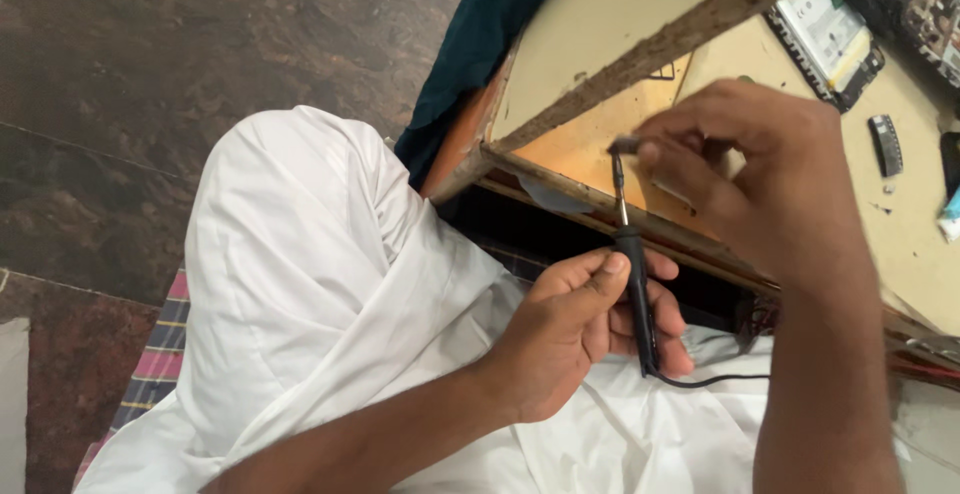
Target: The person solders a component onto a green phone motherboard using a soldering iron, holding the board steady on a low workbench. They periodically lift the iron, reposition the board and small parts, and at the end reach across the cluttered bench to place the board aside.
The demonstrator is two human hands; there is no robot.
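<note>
head view: the left hand (570, 329) is closed around the black handle of a soldering iron (634, 289), its long axis nearly upright, tip up. the right hand (770, 179) pinches something small at the tip, just above the workbench (900, 224) edge.

Phone repair workshop: opened phones (826, 42) on worn wooden bench (905, 234), soldering iron (636, 284).

White rectangular label (826, 26) on opened phone (835, 44), table's far right.
</note>
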